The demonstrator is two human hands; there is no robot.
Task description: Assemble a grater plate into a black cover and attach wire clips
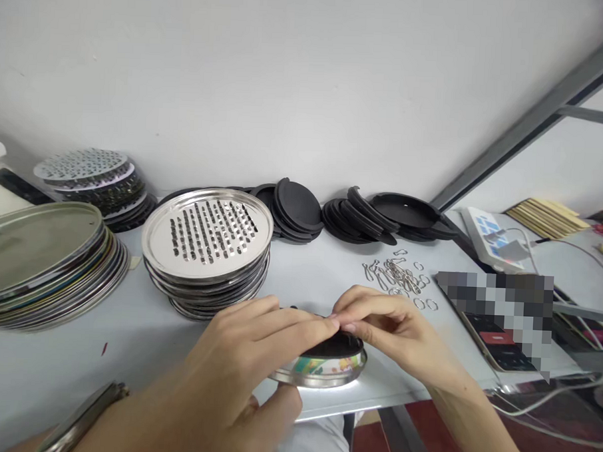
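Note:
At the table's front edge, a round, shallow tin (331,368) with a colourful printed side, a silvery rim and a black inside is tilted in my hands. My left hand (240,356) grips its left side, the thumb underneath and the fingers reaching over the top. Over the tin's black inside, my right hand (392,326) has its thumb and forefinger pinched together, touching my left fingertips. Whatever lies in that pinch is hidden. Small metal rings and clasps (402,277) are scattered just beyond my right hand.
Behind my left hand stands a stack of silvery discs with raised slots (208,232). Larger round lids (40,254) are piled at the left. Black round covers (300,206) line the wall. To the right lie a phone (499,338) and a white power strip (491,237) with cables.

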